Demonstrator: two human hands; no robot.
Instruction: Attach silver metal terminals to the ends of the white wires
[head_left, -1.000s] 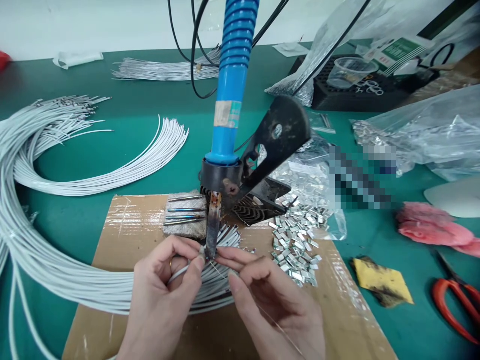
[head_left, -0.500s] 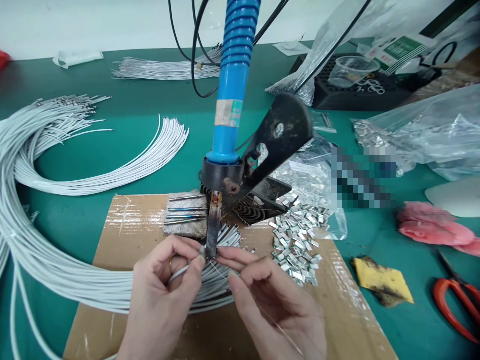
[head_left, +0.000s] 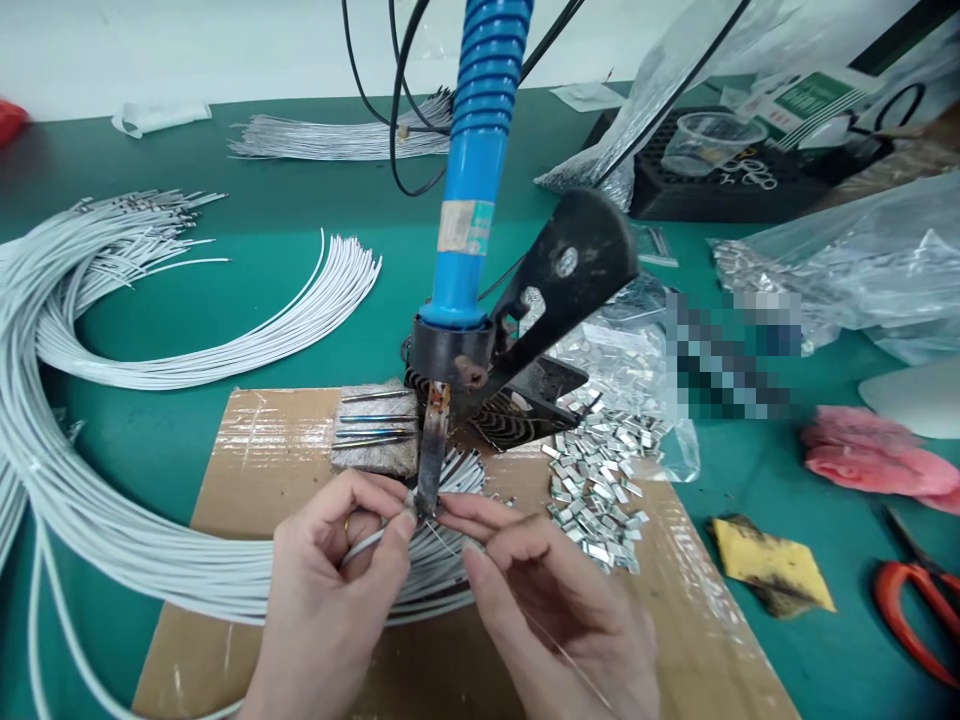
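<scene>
My left hand (head_left: 341,560) pinches a white cable (head_left: 365,545) close to its end, just left of the soldering iron tip (head_left: 430,490). Between the thumb and fingers of my right hand (head_left: 559,610) runs a thin solder wire (head_left: 559,648), its upper end reaching the tip. The right index fingertip is also close to the tip; whether it holds a small part there is hidden. The blue-handled soldering iron (head_left: 471,230) points downward, clamped in a black stand (head_left: 555,290). Behind both hands lies a thick bundle of white cables (head_left: 187,560).
Small metal clips (head_left: 596,500) lie loose on the cardboard (head_left: 247,440), right of the iron. A grey block with metal rods (head_left: 375,430) sits left of it. Further right are a burnt yellow sponge (head_left: 772,565), red-handled scissors (head_left: 911,610) and a pink cloth (head_left: 874,455).
The whole view has shifted slightly, so everything appears a little further right. Both hands keep their grips at the iron's tip.
</scene>
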